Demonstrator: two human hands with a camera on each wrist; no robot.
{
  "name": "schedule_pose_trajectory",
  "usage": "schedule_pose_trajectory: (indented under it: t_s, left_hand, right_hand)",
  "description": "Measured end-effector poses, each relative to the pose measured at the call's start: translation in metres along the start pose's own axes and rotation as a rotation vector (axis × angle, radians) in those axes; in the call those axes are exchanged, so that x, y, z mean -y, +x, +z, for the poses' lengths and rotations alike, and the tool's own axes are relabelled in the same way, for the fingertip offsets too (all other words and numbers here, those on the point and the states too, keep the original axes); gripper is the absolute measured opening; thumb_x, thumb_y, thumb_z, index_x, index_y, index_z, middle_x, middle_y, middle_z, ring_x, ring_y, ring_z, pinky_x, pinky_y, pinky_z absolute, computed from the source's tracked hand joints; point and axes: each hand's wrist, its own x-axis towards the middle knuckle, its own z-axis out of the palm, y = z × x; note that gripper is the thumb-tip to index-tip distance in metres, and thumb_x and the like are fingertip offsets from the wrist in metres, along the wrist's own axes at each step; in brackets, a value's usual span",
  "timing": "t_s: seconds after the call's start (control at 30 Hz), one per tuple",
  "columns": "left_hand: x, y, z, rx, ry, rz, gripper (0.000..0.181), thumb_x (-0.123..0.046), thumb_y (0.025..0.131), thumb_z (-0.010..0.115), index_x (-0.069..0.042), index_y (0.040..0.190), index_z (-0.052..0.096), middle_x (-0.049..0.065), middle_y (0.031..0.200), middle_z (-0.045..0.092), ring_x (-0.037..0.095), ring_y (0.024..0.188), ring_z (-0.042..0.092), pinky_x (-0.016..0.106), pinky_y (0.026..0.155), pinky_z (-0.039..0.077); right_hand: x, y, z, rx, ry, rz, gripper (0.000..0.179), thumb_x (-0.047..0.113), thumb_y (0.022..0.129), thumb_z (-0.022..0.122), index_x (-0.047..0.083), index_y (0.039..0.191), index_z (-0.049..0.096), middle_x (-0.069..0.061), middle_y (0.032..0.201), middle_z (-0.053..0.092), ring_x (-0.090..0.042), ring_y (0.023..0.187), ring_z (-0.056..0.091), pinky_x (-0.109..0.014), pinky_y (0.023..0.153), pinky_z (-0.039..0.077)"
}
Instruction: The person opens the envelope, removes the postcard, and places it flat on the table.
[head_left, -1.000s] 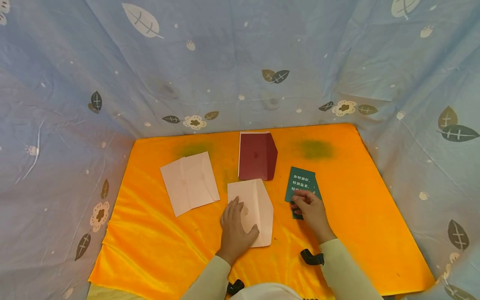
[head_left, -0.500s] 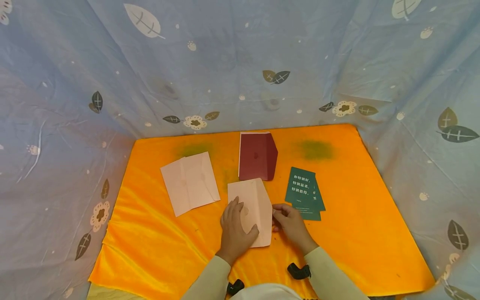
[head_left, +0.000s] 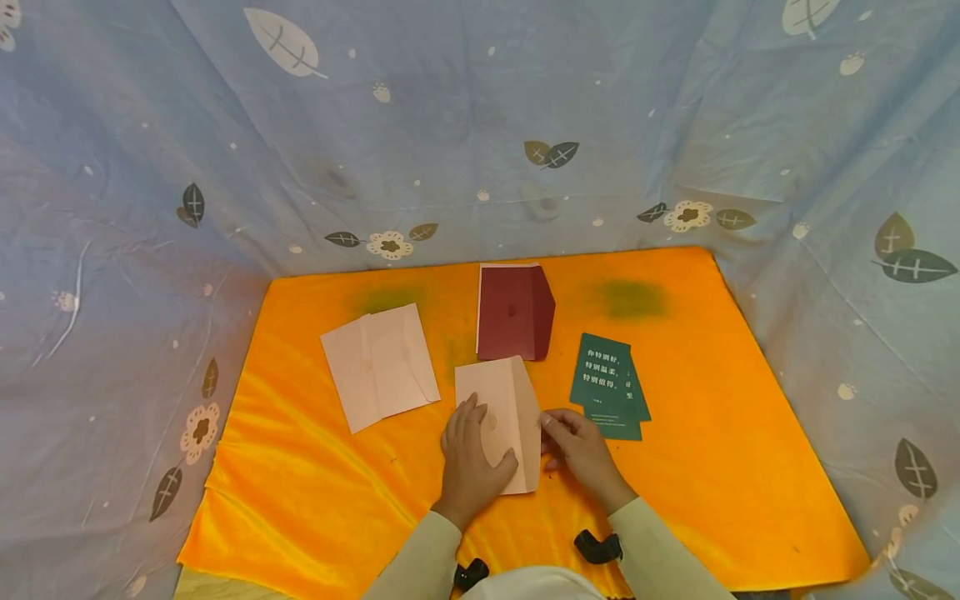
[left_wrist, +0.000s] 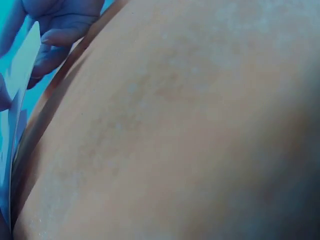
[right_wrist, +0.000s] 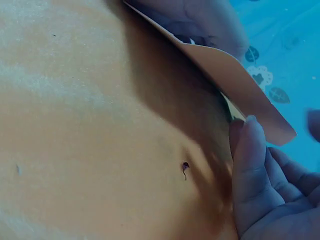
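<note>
Right grip pinches flap, pink envelope leftward, long axis toward far edge of desk; my left grip spread atop.

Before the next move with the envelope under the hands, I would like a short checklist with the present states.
1. Left hand rests on the pale pink envelope: ok.
2. Right hand is at the edge of its flap: ok.
3. Flap is not folded down onto the envelope: ok.
4. Green cards lie apart from this envelope: ok.
5. Maroon envelope is free of its top edge: cannot tell, they look about touching.
6. Contents inside: cannot tell.
</note>
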Motion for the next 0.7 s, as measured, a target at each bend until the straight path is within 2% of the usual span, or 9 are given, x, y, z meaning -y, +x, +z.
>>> schedule_pose_trajectory:
  t_s: [0.23,0.47,0.7]
  left_hand:
    - [0.0001,0.0008,0.0005,0.011,0.016,-0.009,0.077,-0.029,0.084,0.083,0.0,0.148,0.053,0.019,0.168,0.039,0.041,0.15,0.037,0.066,0.115,0.027]
    - [-0.0002,0.0009,0.0007,0.01,0.025,-0.008,0.077,-0.03,0.083,0.083,0.0,0.148,0.053,0.018,0.168,0.04,0.041,0.15,0.037,0.066,0.115,0.027]
    - [-0.0011,-0.0004,0.0006,0.041,0.055,-0.04,0.075,-0.034,0.085,0.083,-0.002,0.147,0.055,0.016,0.171,0.038,0.039,0.152,0.036,0.064,0.117,0.026]
  right_hand:
    - [-0.0014,0.0019,-0.0026,0.01,-0.01,-0.008,0.029,0.01,0.108,0.067,-0.008,0.131,0.068,-0.018,0.101,0.077,-0.029,0.084,0.075,-0.04,0.067,0.065]
    - [-0.0047,0.003,-0.0035,0.015,-0.009,-0.015,0.027,0.007,0.109,0.065,-0.008,0.132,0.068,-0.019,0.101,0.076,-0.031,0.086,0.075,-0.041,0.07,0.065]
    - [-0.0053,0.0022,-0.0024,0.01,0.008,-0.014,0.026,0.006,0.109,0.064,-0.008,0.131,0.068,-0.02,0.102,0.076,-0.03,0.085,0.076,-0.04,0.071,0.065]
